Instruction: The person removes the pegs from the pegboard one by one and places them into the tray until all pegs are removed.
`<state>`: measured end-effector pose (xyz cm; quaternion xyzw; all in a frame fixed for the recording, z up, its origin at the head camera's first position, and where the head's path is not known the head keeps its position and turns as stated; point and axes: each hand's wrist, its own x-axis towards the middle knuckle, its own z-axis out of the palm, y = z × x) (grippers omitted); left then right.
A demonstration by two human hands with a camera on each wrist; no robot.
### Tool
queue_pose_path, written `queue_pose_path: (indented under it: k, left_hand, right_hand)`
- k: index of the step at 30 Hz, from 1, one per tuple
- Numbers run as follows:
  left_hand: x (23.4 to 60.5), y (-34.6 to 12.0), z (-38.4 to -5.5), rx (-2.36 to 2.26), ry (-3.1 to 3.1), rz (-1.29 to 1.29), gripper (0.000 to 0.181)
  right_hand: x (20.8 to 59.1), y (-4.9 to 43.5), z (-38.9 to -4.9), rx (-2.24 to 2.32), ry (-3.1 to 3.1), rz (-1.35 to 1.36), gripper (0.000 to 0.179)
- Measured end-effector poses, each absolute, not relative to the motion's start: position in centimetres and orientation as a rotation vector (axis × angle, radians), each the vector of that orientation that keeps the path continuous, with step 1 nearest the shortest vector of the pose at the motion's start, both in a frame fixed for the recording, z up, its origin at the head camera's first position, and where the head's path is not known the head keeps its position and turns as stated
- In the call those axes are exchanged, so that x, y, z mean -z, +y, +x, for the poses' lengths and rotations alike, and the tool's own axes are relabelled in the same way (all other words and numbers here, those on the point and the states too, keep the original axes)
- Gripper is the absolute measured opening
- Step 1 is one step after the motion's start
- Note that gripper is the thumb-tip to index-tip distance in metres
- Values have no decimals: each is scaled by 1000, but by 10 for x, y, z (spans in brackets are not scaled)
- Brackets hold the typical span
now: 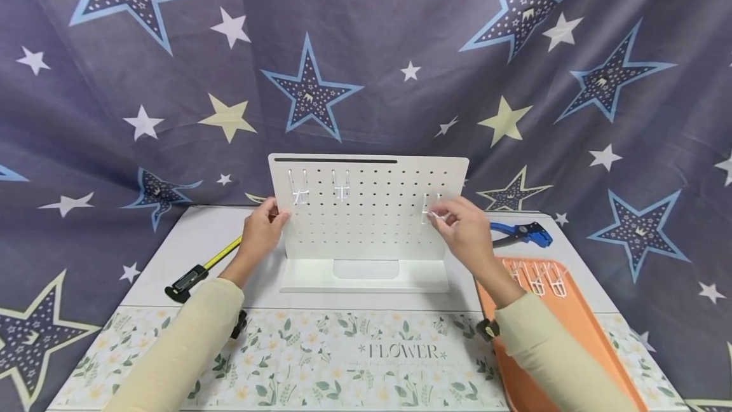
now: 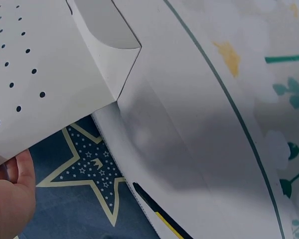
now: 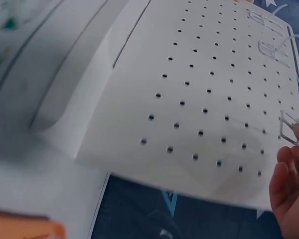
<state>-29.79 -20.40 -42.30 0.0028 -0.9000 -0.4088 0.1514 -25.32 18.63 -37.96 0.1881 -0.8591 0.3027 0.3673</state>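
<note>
A white pegboard [image 1: 366,231] stands upright on its base at the middle of the table. My left hand [image 1: 263,227] grips its left edge, with fingers curled behind the panel [image 2: 65,74] in the left wrist view. At the right side of the board, my right hand [image 1: 466,231] pinches a white wire hook [image 1: 426,208] between thumb and fingers. That hook [image 3: 282,127] lies against the holes in the right wrist view, its outer end partly covered by the fingertips. Two similar hooks, one at the far left [image 1: 300,196] and another beside it [image 1: 341,193], hang in the upper rows.
An orange tray [image 1: 577,342] lies on the right, with several white hooks [image 1: 535,281] at its far end. Behind it is a blue and black plier-like tool [image 1: 532,234]. A black and yellow caliper [image 1: 191,278] lies at left. A star-patterned curtain [image 1: 366,49] hangs behind the table.
</note>
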Motion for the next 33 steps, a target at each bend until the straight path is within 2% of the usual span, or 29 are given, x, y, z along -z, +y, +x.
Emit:
queue_pose_path:
  k: [18,33]
  left_hand:
    - [422,-203,-297,1180,-2587,3,20]
    - [423,-204,-298,1177,-2603,20,21]
  right_hand:
    - [420,301,-202,-674,-2798,284,4]
    - [457,331,-187,-829,-3019,414,13]
